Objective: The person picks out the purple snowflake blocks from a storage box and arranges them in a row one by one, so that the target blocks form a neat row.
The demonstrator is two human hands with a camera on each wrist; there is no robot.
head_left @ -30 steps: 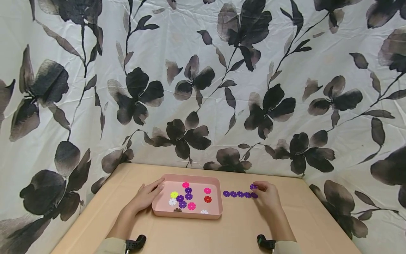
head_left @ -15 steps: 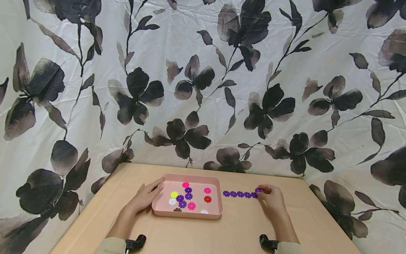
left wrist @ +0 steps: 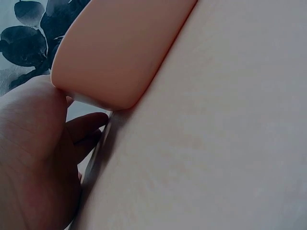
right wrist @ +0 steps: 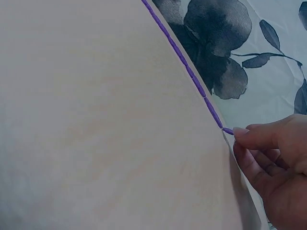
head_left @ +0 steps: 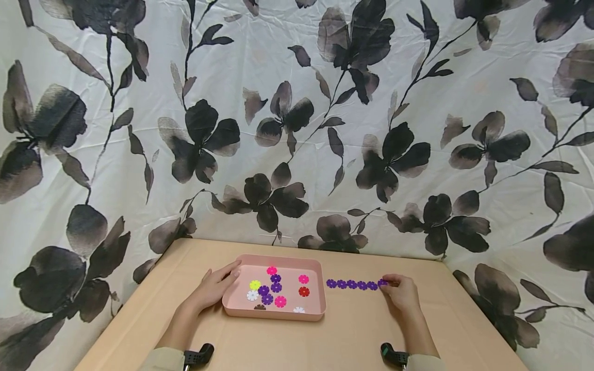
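Observation:
My right hand (head_left: 402, 294) pinches a purple flower-shaped disc (head_left: 381, 282) between thumb and fingertips at the right end of a row of purple flower discs (head_left: 352, 284). In the right wrist view that disc (right wrist: 227, 130) meets the row's end (right wrist: 213, 112) at a slight tilt, partly hidden by the thumb. To the left of the row sits a shallow pink tray (head_left: 274, 313). My left hand (head_left: 214, 288) rests against the tray's left side, fingers nearly straight along the rim. In the left wrist view, the thumb side touches the tray's corner (left wrist: 96, 62).
Loose flower discs lie inside the tray: several purple (head_left: 263, 290), a yellow one (head_left: 254, 284), a red one (head_left: 303, 291), plus pink, white and brown. The tan tabletop (head_left: 343, 337) ends at a floral cloth (head_left: 339, 180) behind.
My right hand has moved slightly right and toward me, bringing its purple disc down from above the row to the row's right end. The left hand and tray have stayed put.

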